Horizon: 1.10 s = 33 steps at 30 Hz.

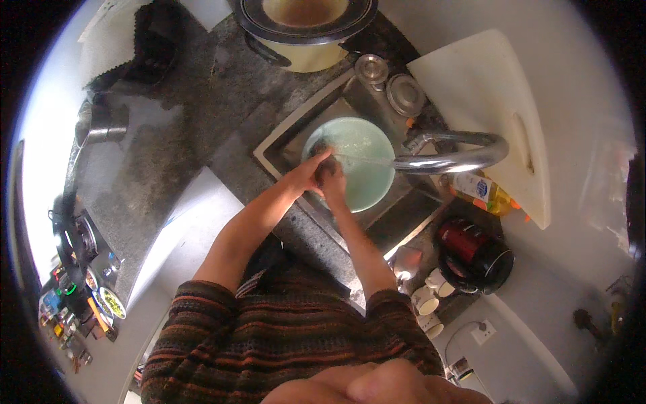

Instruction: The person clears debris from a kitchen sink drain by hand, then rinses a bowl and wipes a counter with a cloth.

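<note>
A pale green basin (pixel 366 194) sits in the metal sink (pixel 348 103), with water in it. Over its left side my left hand (pixel 309 174) holds a small dark object (pixel 325 169), too shaded to identify. My right hand (pixel 335 186), slightly blurred, is closed against the same object from the right. A thin stream of water runs from the chrome faucet (pixel 444 162) across the basin towards my hands.
A large lidded pot (pixel 303 53) stands behind the sink. Metal sink strainers (pixel 405 95), a white cutting board (pixel 484 91), a bottle of yellow liquid (pixel 479 192) and a red-black electric kettle (pixel 472 255) line the right. Cups (pixel 425 301) stand near my right forearm.
</note>
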Motion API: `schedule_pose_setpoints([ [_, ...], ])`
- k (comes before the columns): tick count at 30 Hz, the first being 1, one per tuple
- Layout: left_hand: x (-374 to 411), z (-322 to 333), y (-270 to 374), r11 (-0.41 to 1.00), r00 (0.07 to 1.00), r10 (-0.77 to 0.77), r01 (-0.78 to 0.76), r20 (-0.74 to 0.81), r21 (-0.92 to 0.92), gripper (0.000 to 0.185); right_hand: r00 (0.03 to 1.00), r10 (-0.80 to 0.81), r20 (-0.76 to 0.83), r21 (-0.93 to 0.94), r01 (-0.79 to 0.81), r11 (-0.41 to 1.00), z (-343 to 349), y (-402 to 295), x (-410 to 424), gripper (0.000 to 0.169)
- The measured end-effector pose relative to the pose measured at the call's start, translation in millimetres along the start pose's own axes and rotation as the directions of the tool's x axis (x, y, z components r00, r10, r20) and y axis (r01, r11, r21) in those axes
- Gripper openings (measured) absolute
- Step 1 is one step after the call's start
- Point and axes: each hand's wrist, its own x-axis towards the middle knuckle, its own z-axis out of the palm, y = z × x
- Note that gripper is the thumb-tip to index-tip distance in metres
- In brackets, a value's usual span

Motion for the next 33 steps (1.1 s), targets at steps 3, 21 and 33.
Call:
schedule_pose_setpoints([
  [3,-31.9,27.9,28.2,0.956,0.954,0.291,-0.293,0.07,0.023,0.051,1.0,0.015,-0.006,0.111,-0.015,0.994,-34.1,-75.0,-27.2,0.027],
  [21,-1.7,13.8,21.1,0.891,0.966,-0.251,0.205,-0.063,-0.406,0.06,0.994,0.055,0.09,0.137,-0.067,0.988,-15.4,-21.5,2.7,0.037],
  [33,31.3,32.5,-16.6,0.863,0.988,-0.145,0.101,-0.051,-0.495,0.048,0.977,0.069,0.2,-0.638,0.076,0.767,-61.7,58.7,61.5,0.029],
])
